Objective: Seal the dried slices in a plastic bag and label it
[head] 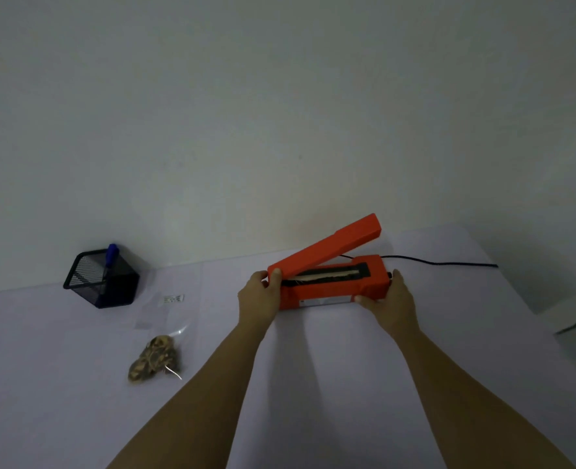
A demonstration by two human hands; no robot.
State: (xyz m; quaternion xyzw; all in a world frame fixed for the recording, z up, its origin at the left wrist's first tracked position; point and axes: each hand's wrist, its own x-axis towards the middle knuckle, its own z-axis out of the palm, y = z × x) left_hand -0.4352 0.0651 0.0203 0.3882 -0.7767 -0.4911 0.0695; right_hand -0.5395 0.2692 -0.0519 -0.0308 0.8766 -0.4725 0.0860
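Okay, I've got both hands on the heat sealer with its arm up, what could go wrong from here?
The left hand grips the heat sealer right where its raised arm meets the base, so its thumb may get pinched. The right hand is near the power cord; sliding the sealer could snag it.

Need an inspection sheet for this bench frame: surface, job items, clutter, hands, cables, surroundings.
Surface: pale table, flat.
Job's things: orange sealer, arm raised; plastic bag of dried slices lying flat to its left; blue pen in black mesh holder.
Clutter: nothing seen.
Hands: left hand grips the sealer's left end; right hand grips its right end.
Cables: black cord runs right from the sealer.
Surroundings: plain wall, dim light.
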